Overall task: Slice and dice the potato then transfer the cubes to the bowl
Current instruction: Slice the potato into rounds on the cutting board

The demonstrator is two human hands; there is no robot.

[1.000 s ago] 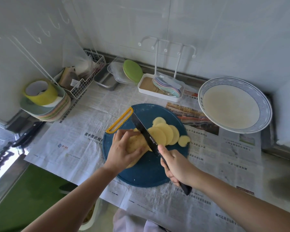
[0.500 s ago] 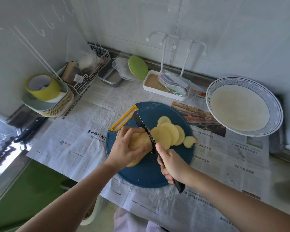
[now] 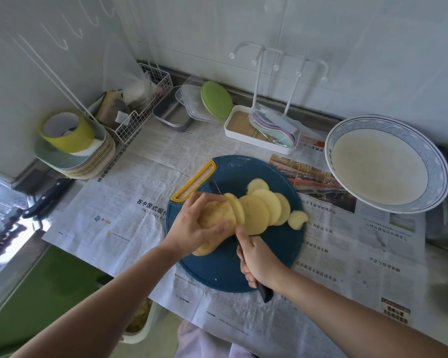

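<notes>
Left hand (image 3: 192, 226) gripped the pale yellow potato (image 3: 215, 215) at the centre of the round blue plastic cutting board (image 3: 217, 272). The black-handled knife (image 3: 264, 293) was sunk in the potato, with the right hand (image 3: 259, 259) wrapped round its handle. Round potato slices (image 3: 267, 208) lay fanned on the board's right half. The white blue-rimmed ceramic bowl (image 3: 436, 166) sat off the board, to its upper right.
</notes>
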